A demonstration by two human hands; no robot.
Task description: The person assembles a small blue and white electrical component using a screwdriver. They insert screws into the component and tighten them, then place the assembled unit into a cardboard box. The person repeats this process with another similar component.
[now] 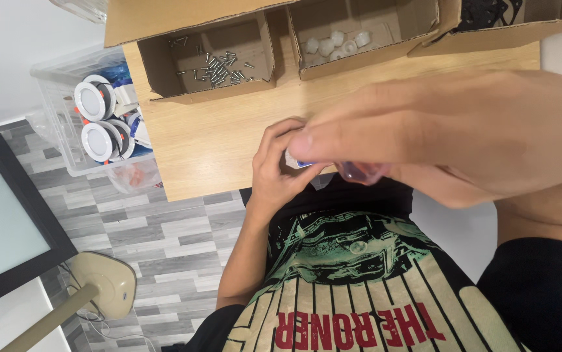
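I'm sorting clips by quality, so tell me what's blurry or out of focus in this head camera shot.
Head view: the right hand sits very close to the lens, large and soft; the small part under the left hand is blurred and mostly hidden. The screws in the cardboard box are sharp, the lighting even, and the wooden table without glare.
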